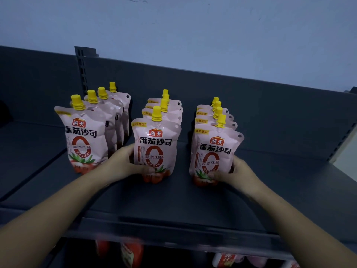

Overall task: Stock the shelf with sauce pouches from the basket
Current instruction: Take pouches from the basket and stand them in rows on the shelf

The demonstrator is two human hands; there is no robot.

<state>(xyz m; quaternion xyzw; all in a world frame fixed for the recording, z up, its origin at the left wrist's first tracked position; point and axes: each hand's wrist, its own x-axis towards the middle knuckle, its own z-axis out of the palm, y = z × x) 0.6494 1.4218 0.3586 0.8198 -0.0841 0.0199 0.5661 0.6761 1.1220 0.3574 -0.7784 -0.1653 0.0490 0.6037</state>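
- Tomato sauce pouches stand upright in three rows on the dark shelf [270, 180]; the basket is out of view.
- Left hand [123, 163] fingers wrap the middle row's front pouch [155, 149] low down.
- Right hand [237, 173] fingers clasp the right row's front pouch [214, 153].
- Judged step: seating and squaring these two pouches; next, let go gently so neither topples.

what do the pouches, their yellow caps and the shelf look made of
Sauce pouches: flexible plastic film, glossy; the sides bulge and crease and catch glare. Yellow caps: rigid moulded plastic with ribbed collars, fairly matte. Shelf: probably painted sheet metal, dark matte grey, with a slotted upright at the back.
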